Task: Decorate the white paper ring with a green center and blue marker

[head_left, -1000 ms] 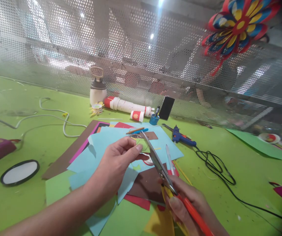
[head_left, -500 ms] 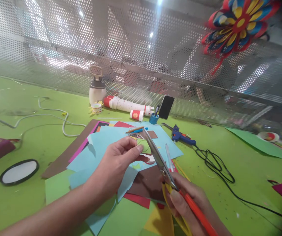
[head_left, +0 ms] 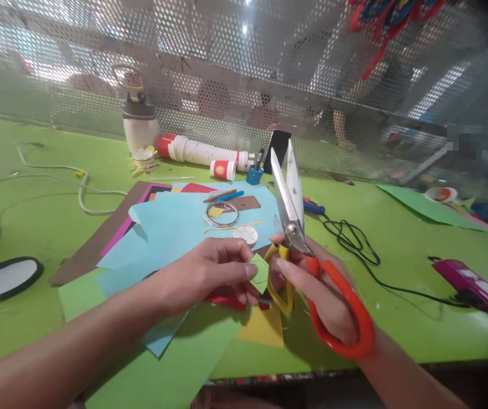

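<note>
My left hand (head_left: 213, 270) pinches a small piece of green paper (head_left: 261, 274) between thumb and fingers; pencil-like lines are drawn on it. In my right hand (head_left: 324, 295) is a large pair of scissors (head_left: 287, 207), with one red handle loop and one yellow loop. Its blades point up and stand apart, to the right of the paper and not touching it. Beyond my hands, a white disc (head_left: 245, 234) and a clear ring, like a tape roll (head_left: 222, 215), lie on light blue paper (head_left: 171, 218).
A brown pencil and a blue pen (head_left: 229, 195) lie behind the ring. Farther back are a paper cup (head_left: 222, 170), a white-and-red tube (head_left: 201, 154), a blue marker pot (head_left: 254, 174) and a white bottle (head_left: 140, 128). A black cord (head_left: 358, 244) and a magenta tool (head_left: 467, 279) are at right.
My right hand has turned the scissors more upright, and their blades have spread apart. The green paper has come lower and nearer, away from the blades. The whole view has shifted too.
</note>
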Action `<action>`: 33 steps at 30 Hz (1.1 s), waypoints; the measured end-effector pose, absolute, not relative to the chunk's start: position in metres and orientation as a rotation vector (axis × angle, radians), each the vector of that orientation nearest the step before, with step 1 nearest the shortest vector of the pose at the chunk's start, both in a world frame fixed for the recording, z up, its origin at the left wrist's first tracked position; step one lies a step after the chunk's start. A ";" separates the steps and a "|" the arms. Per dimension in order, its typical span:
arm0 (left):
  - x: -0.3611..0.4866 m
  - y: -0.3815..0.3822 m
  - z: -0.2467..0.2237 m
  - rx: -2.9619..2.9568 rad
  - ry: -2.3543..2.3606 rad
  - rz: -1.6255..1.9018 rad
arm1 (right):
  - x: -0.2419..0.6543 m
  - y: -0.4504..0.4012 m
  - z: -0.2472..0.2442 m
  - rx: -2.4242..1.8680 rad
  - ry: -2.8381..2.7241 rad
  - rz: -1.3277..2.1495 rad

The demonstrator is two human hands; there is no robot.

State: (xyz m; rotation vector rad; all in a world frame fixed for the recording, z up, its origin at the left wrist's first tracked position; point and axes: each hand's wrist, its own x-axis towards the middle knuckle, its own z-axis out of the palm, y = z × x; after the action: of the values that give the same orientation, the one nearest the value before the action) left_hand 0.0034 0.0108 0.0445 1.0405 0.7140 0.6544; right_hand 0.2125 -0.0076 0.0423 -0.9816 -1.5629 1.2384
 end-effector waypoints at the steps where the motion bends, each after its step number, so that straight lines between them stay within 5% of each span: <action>1: 0.004 0.010 0.045 1.058 0.722 0.616 | 0.212 -0.007 0.043 -0.957 -1.572 1.252; 26: 0.018 0.003 0.040 0.955 0.863 0.733 | 0.194 -0.012 0.035 -0.992 -1.543 1.026; 33: 0.012 0.009 0.046 0.930 0.798 1.121 | 0.197 -0.017 0.046 -1.152 -1.614 1.132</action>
State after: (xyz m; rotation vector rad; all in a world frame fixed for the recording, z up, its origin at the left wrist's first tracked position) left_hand 0.0125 0.0091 0.0457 0.9301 0.7982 1.1210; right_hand 0.1968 -0.0172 0.0458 -1.1523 -1.6139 1.1322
